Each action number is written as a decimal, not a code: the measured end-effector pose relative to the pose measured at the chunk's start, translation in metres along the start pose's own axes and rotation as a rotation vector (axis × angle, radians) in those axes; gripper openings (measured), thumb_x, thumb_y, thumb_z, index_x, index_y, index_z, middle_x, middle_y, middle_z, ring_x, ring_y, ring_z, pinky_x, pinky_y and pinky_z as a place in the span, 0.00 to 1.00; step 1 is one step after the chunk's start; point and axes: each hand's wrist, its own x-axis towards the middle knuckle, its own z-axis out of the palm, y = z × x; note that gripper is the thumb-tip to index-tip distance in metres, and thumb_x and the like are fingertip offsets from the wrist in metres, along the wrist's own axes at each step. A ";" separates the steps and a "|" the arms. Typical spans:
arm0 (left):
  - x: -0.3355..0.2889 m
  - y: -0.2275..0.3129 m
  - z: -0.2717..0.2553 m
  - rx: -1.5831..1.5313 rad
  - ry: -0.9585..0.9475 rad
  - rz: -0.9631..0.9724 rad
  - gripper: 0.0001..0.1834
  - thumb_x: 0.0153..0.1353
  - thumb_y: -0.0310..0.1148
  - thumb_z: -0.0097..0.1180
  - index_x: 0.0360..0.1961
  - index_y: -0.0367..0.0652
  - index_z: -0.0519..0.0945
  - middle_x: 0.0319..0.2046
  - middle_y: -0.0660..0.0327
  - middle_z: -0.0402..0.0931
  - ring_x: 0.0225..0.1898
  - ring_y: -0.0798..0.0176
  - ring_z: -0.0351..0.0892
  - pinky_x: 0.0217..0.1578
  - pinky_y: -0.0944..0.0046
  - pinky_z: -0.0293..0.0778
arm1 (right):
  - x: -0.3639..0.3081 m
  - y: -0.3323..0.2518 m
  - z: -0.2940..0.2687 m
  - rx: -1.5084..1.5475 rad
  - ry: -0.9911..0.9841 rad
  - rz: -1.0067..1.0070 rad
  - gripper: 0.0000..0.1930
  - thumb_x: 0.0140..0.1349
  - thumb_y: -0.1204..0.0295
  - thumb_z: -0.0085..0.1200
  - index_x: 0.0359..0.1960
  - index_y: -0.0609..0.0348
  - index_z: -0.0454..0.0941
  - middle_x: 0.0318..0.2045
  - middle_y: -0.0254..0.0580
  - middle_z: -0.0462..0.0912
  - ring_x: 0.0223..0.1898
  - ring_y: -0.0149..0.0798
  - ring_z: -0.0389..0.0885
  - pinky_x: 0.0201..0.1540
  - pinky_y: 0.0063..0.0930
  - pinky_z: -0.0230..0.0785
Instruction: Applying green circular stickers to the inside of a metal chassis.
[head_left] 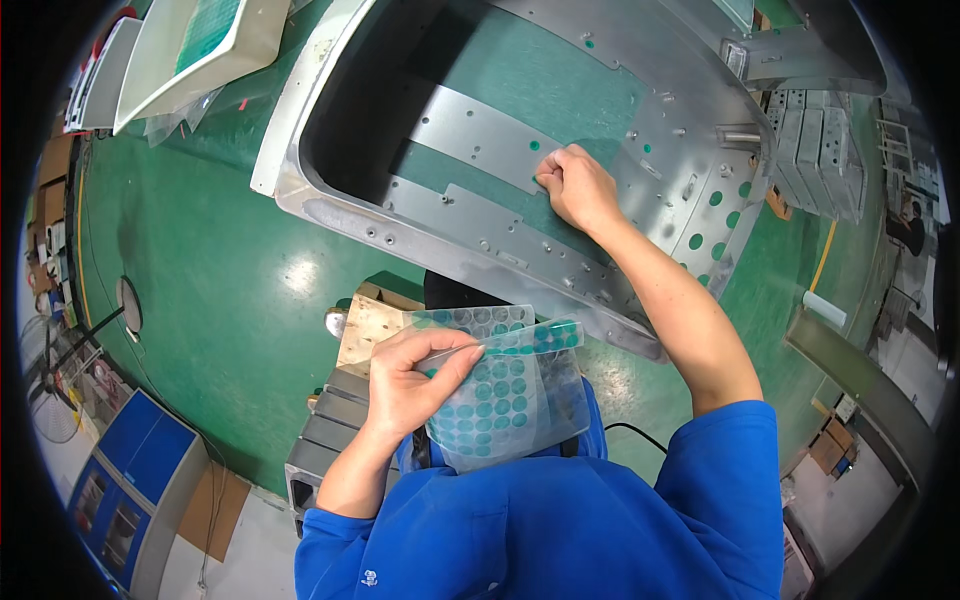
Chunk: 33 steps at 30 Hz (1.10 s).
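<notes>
My left hand [420, 375] pinches the upper edge of several clear sheets of round green stickers [485, 405], held over my lap. One sheet's top edge is folded over toward the right. My right hand [580, 188] is closed, its fingertips against a bare metal crosspiece [480, 130] inside a large grey metal housing [520, 270]. A speck of green shows at those fingertips; whatever they pinch is mostly hidden. Just above them, a small green dot [535, 146] shows on the crosspiece.
The housing's wall bears studs and round holes. A white bin [205, 60] with green sheets stands at the upper left. Below the housing are a wooden block [370, 325] and grey metal bars [335, 425]. A blue cabinet [135, 480] stands lower left, stacked metal parts [820, 150] at right.
</notes>
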 end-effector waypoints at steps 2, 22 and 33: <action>0.001 0.000 0.000 -0.002 -0.001 0.003 0.06 0.44 0.25 0.63 0.26 0.39 0.80 0.24 0.61 0.79 0.26 0.69 0.75 0.29 0.71 0.68 | -0.001 0.000 0.000 -0.002 0.011 -0.011 0.03 0.50 0.70 0.52 0.26 0.52 0.77 0.32 0.39 0.74 0.37 0.42 0.74 0.37 0.35 0.67; -0.004 0.015 -0.036 0.066 0.241 0.110 0.06 0.42 0.21 0.62 0.25 0.36 0.80 0.23 0.62 0.77 0.23 0.72 0.73 0.24 0.74 0.67 | -0.043 -0.068 -0.085 0.767 -0.267 -0.360 0.15 0.43 0.72 0.64 0.34 0.59 0.76 0.28 0.34 0.77 0.30 0.31 0.73 0.35 0.23 0.66; 0.004 0.035 -0.042 0.061 0.115 0.090 0.05 0.43 0.24 0.64 0.23 0.37 0.80 0.21 0.61 0.79 0.22 0.72 0.74 0.23 0.73 0.66 | -0.099 -0.094 -0.081 0.695 -0.303 -0.437 0.04 0.47 0.78 0.56 0.27 0.60 0.76 0.24 0.38 0.78 0.25 0.37 0.75 0.29 0.25 0.65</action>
